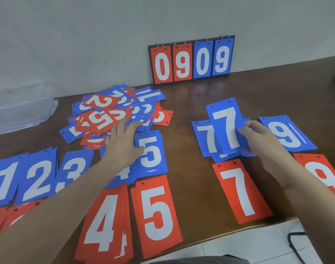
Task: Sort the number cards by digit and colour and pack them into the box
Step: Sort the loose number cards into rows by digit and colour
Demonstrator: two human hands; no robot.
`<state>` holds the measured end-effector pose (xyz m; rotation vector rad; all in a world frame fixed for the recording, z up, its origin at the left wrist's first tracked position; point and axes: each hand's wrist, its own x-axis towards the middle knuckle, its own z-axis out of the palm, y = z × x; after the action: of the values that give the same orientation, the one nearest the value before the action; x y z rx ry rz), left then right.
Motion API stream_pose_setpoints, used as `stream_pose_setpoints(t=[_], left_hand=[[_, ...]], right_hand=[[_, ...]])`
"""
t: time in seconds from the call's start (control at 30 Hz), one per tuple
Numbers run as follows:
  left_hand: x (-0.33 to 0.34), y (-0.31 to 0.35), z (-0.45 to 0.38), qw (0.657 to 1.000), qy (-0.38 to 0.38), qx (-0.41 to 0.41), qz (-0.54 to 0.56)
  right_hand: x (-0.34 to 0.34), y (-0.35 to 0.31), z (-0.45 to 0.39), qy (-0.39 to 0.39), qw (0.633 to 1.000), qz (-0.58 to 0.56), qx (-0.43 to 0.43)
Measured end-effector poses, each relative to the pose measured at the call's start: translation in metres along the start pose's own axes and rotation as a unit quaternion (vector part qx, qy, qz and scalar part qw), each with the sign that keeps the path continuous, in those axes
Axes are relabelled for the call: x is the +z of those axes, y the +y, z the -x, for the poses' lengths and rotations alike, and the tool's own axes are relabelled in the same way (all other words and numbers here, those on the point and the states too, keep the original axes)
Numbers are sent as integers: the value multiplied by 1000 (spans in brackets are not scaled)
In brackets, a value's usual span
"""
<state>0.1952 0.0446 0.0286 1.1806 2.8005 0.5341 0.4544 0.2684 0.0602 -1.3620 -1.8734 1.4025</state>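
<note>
**Sorting number cards: both hands at work**

My right hand (258, 138) pinches a blue 7 card (226, 126) over the blue 7 pile (205, 138) just to its left. My left hand (122, 143), fingers straight, rests on the unsorted heap (109, 115); the clear box (20, 113) lies well left on the tabletop (189, 115).

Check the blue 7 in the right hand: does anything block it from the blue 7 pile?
Nothing visible does. The right hand pinches the blue 7 card directly over the blue 7 pile, already overlapping it, with no other object between them.
</note>
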Motion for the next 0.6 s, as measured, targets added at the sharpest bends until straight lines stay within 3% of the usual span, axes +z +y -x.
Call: stream_pose_setpoints(t=[0.17,0.27,0.43,0.6], left_hand=[[1,6,3,1000,-14,-26,7],[1,10,5,999,-12,-37,15],[0,12,9,998,1,-56,36],[-2,9,9,997,9,-63,43]], right_hand=[[10,-5,-22,-68,995,61,-49],[19,-1,-37,-99,975,177,-91],[23,8,-40,-43,916,354,-184],[23,9,-46,-41,916,335,-217]])
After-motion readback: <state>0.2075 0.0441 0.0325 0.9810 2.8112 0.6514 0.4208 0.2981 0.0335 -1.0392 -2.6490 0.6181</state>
